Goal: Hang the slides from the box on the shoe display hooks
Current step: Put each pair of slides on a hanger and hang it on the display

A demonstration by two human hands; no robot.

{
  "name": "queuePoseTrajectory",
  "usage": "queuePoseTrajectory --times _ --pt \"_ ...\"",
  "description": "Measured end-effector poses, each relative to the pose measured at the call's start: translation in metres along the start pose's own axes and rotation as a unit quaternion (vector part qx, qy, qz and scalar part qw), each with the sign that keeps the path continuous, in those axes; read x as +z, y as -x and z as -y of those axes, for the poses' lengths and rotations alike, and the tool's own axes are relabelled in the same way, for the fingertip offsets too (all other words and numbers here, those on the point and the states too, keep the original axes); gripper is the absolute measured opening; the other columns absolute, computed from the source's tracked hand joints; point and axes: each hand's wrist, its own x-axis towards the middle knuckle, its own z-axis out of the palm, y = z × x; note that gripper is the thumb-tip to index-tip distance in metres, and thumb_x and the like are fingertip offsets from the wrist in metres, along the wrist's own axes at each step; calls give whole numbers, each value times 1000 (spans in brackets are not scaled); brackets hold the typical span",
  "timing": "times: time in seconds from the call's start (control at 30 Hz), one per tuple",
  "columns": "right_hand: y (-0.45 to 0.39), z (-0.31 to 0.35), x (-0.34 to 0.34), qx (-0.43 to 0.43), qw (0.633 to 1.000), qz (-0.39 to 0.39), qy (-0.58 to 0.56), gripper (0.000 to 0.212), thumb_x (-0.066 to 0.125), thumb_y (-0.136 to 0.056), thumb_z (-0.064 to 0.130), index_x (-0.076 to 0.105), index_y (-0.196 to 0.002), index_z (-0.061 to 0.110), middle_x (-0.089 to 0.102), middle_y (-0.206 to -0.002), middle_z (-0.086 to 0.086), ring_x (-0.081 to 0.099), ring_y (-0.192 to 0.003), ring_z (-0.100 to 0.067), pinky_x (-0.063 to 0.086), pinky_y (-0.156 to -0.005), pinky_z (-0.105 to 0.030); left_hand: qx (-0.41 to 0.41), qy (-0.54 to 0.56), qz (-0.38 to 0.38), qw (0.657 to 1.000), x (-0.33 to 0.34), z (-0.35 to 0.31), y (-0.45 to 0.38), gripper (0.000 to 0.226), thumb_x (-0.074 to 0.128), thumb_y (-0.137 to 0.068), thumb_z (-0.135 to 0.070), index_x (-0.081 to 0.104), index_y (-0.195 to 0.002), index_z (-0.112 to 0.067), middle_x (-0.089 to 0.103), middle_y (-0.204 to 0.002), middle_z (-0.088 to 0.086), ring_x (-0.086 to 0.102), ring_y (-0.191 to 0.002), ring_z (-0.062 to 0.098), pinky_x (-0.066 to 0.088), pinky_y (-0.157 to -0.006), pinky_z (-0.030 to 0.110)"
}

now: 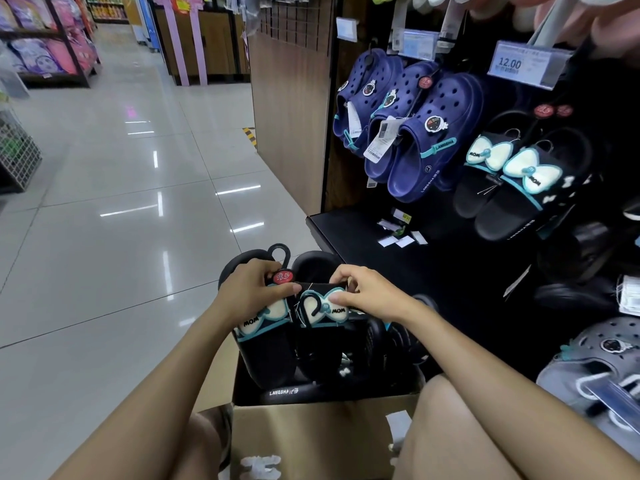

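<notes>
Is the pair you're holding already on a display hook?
No: both hands, left hand and right hand, hold the black slides over the cardboard box.

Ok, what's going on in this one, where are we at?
A person crouched in a shop aisle holds a pair of black slides with white bows over an open cardboard box. The left hand grips the left slide by its hanger hook; the right hand pinches the other slide's bow. More black slides are in the box. On the display to the right, matching slides already hang beside navy clogs. This pair is not yet hung.
</notes>
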Motion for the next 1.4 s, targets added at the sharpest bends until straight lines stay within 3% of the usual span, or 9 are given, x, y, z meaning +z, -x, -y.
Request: queuePoseTrajectory --times 0.13,0.4,0.63,0.77,0.83,1.07,1.23,1.4 --pt "2 0 -2 16 1000 -22 -9 9 70 -82 37 63 -87 35 54 -61 20 50 -66 2 36 -67 -23 2 -21 4 1000 3 -3 -1 44 73 -81 -47 48 -60 -17 43 -53 -6 37 -48 11 29 -53 31" --pt "3 8 -4 43 996 -72 -38 8 62 -90 30 60 -83 32 61 -86 14 53 -83 -10 42 -81 -32 14 -103 26 994 11 -7 -2 48 69 -81 -54 44 -61 -18 45 -57 -5 42 -53 13 29 -54 31" --pt "-5 9 -4 92 984 -119 -93 7 61 -91 29 63 -84 27 64 -90 12 56 -103 -20 41 -84 -33 28 -239 53 969 20 -17 1 47 59 -87 -57 28 -67 -29 44 -77 -9 48 -78 18 33 -63 32" --pt "-4 15 -5 91 981 -121 -117 9 61 -91 28 62 -82 28 62 -84 14 57 -97 -15 39 -77 -30 37 -270 47 961 28 -17 -1 36 53 -92 -54 34 -80 -26 55 -98 -2 57 -96 22 33 -66 32" --pt "-3 16 -5 89 982 -122 -118 10 60 -92 30 62 -81 30 63 -85 13 57 -96 -13 39 -76 -30 41 -271 38 961 31 -16 -3 30 48 -95 -51 40 -86 -24 56 -103 -2 57 -96 21 35 -66 32" --pt "-1 13 -5 76 986 -115 -96 11 61 -89 34 61 -77 34 66 -88 10 58 -94 -14 46 -82 -35 15 -198 -7 980 33 -14 -8 31 47 -98 -46 52 -89 -17 52 -91 -5 55 -88 22 37 -65 33" --pt "2 12 -7 55 989 -100 -93 12 63 -89 29 61 -77 31 65 -82 14 56 -83 -8 45 -79 -33 -4 -147 -54 988 30 -13 -11 34 51 -96 -47 46 -76 -20 49 -74 -8 55 -77 24 38 -61 35" --pt "3 12 -8 36 991 -92 -89 12 65 -89 26 62 -78 31 61 -75 17 48 -67 0 41 -73 -28 -20 -84 -105 991 25 -17 -9 40 61 -90 -50 44 -63 -26 51 -61 -6 52 -63 17 30 -53 30"
